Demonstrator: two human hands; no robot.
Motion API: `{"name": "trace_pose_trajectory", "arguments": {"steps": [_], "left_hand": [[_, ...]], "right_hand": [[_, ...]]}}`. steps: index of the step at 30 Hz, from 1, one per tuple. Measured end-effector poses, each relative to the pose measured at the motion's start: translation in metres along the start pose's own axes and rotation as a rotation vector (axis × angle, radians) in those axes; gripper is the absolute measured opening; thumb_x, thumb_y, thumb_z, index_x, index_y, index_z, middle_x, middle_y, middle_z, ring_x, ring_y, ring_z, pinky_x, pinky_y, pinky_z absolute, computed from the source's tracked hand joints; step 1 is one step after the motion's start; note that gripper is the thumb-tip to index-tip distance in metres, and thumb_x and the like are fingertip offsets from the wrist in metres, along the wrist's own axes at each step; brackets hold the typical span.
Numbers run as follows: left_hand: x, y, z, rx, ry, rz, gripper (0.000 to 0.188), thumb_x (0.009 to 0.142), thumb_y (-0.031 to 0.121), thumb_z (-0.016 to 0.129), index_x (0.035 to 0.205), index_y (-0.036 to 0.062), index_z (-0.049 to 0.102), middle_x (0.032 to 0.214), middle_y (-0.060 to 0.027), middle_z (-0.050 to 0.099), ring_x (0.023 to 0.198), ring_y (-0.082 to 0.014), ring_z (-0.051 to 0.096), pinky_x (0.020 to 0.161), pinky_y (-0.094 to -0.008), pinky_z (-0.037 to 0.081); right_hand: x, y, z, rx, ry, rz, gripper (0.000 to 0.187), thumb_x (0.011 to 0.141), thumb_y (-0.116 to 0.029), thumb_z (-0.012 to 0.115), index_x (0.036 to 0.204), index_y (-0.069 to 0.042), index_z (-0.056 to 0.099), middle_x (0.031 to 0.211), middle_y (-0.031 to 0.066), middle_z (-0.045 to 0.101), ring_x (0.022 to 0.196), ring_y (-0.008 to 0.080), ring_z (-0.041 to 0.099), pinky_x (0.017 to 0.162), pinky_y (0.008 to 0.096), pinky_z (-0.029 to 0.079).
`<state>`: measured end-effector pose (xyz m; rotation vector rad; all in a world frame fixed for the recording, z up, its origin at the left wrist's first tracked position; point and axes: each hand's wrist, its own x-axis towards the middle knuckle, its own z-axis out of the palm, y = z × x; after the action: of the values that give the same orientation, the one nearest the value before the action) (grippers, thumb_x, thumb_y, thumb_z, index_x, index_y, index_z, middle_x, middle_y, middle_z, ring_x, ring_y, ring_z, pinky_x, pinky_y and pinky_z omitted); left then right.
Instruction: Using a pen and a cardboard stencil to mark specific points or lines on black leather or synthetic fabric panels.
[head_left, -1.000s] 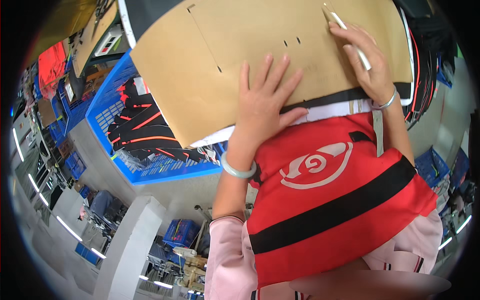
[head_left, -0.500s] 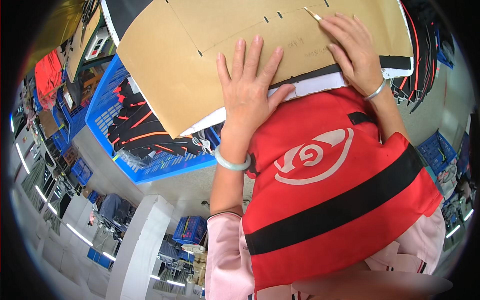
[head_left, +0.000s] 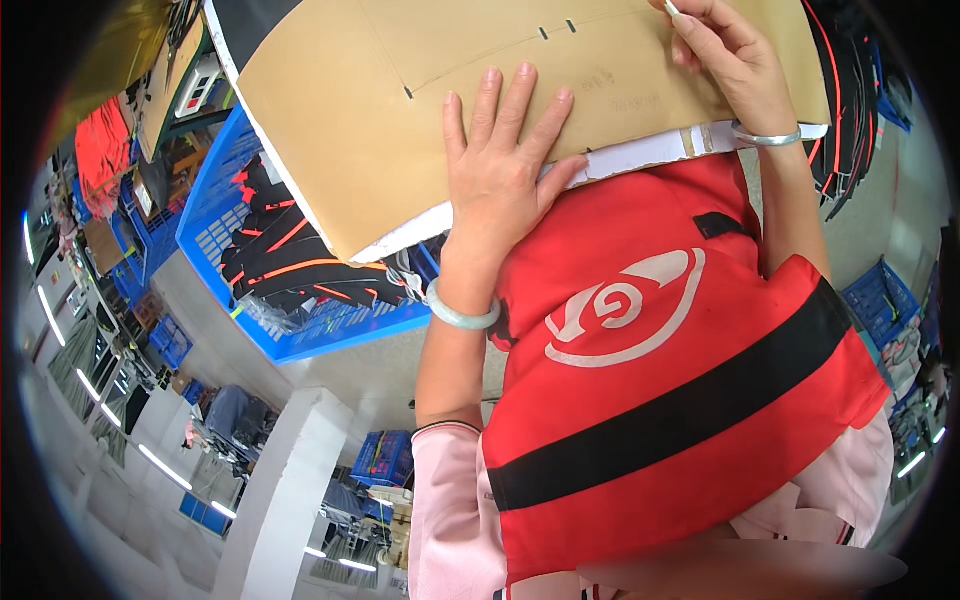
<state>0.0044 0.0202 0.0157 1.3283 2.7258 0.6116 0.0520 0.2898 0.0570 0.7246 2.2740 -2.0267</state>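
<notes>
Tan kraft pattern sheet, smooth, curved left edge, short dark slits, thin ruled lines, faint handwriting, lies flat on white-edged bench. Left grip pressed palm-down on it, fingers spread; right grip pinches white pencil at top edge of view.

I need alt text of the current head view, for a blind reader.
A person's left hand lies flat on brown paper; the right hand pinches a white tool. Below is a red apron; left, a blue basket of black cloth.
</notes>
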Motion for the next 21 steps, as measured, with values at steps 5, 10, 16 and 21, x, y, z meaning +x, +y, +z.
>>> {"name": "trace_pose_trajectory", "arguments": {"steps": [5, 10, 16, 21], "left_hand": [[0.003, 0.003, 0.001, 0.001, 0.004, 0.025, 0.064, 0.082, 0.048, 0.077, 0.14, 0.0251, 0.063, 0.156, -0.0095, 0.047, 0.145, -0.0353, 0.039, 0.118, -0.0618, 0.02], [0.005, 0.001, 0.001, 0.001, 0.04, -0.025, 0.067, 0.075, 0.05, 0.08, 0.137, 0.0272, 0.065, 0.155, -0.0088, 0.049, 0.145, -0.0358, 0.04, 0.116, -0.0662, 0.021], [0.003, 0.003, -0.002, -0.016, 0.025, -0.022, 0.065, 0.076, 0.051, 0.079, 0.135, 0.0273, 0.067, 0.154, -0.0084, 0.049, 0.145, -0.0359, 0.04, 0.116, -0.0662, 0.02], [0.003, 0.003, -0.001, -0.02, 0.019, -0.028, 0.062, 0.078, 0.049, 0.079, 0.135, 0.027, 0.067, 0.153, -0.0083, 0.05, 0.145, -0.0352, 0.04, 0.116, -0.066, 0.02]], "right_hand": [[-0.008, -0.008, 0.01, 0.403, 0.007, -0.064, 0.03, 0.104, -0.014, 0.059, 0.131, -0.002, 0.06, 0.08, 0.0025, 0.064, 0.06, 0.0065, 0.056, 0.056, 0.0175, 0.045], [0.002, 0.001, -0.012, 0.744, -0.124, -0.063, 0.05, 0.102, -0.017, 0.06, 0.145, 0.002, 0.044, 0.1, 0.0077, 0.067, 0.078, 0.016, 0.067, 0.071, 0.0257, 0.056], [-0.021, -0.012, 0.003, 0.852, -0.335, -0.052, 0.104, 0.084, -0.029, 0.084, 0.159, 0.002, 0.02, 0.136, 0.0148, 0.051, 0.124, 0.0299, 0.058, 0.108, 0.041, 0.047], [-0.028, -0.02, 0.014, 0.919, -0.396, 0.073, 0.129, 0.065, -0.007, 0.096, 0.162, 0.0, 0.011, 0.141, 0.0139, 0.045, 0.124, 0.0288, 0.057, 0.108, 0.0399, 0.045]]}}
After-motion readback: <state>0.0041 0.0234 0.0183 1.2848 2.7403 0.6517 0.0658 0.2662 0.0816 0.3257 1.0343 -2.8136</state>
